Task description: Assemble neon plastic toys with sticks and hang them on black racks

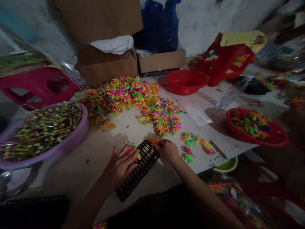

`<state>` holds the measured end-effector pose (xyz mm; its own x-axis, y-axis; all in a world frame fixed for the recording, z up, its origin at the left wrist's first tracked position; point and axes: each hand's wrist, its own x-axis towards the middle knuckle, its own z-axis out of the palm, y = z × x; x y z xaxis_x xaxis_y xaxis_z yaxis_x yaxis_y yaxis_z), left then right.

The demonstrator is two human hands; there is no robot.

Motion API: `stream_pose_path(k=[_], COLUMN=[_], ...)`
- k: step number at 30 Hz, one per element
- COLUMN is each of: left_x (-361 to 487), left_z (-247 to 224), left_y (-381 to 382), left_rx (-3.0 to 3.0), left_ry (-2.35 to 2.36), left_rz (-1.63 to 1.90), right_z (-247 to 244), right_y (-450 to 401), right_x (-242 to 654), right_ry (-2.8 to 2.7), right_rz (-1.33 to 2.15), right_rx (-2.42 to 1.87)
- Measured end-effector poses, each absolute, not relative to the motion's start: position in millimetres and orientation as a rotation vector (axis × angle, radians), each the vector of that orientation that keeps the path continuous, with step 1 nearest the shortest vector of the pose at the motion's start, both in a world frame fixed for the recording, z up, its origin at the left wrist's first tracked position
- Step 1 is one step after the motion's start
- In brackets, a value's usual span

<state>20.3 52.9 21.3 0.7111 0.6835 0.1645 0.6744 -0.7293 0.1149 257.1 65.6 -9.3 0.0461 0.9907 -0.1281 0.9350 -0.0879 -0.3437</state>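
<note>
A black slotted plastic tray (137, 178) lies slanted on the table in front of me. My left hand (120, 167) rests over its left side, fingers stretched out and slightly spread. Beside and under those fingers are small pink and yellow plastic pieces (138, 157). At the tray's far end, my right hand (168, 150) has its fingers bent together at a small orange plastic toy (152, 140); its fingertips are partly hidden. Several loose bright toys with wheel-like rings (208, 147) lie right of that hand.
A large heap of bright plastic toys (126, 92) spreads across the table's back. A purple basin (82, 127) of wrapped sticks stands left. Two red basins, one at the back (187, 82) and one with toys (281, 136), stand right. Cardboard boxes (107, 66) and a red stool (216, 66) are behind.
</note>
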Motion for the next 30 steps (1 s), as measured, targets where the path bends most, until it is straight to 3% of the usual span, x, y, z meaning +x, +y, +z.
stream_pose_path(k=[3, 14, 17, 21, 24, 30], left_x=[16, 12, 9, 6, 6, 7], left_z=[21, 21, 23, 21, 17, 18], left_y=[61, 55, 46, 39, 39, 39], left_rx=[2.867, 2.642, 2.661, 2.705, 2.731, 2.775], left_ry=[1.059, 1.016, 1.004, 1.041, 1.042, 1.038], left_rz=[0.307, 0.435, 0.398, 0.391, 0.391, 0.403], right_z=[-7, -5, -9, -20, -32, -50], right_y=[71, 66, 56, 50, 55, 75], right_x=[238, 222, 230, 226, 214, 205], right_ry=[-1.776, -1.663, -1.496, -1.072, -0.978, -1.641], right_rz=[0.417, 0.456, 0.592, 1.211, 1.472, 1.223], right_rx=[-2.425, -2.457, -2.200, -1.489, -1.192, -1.171])
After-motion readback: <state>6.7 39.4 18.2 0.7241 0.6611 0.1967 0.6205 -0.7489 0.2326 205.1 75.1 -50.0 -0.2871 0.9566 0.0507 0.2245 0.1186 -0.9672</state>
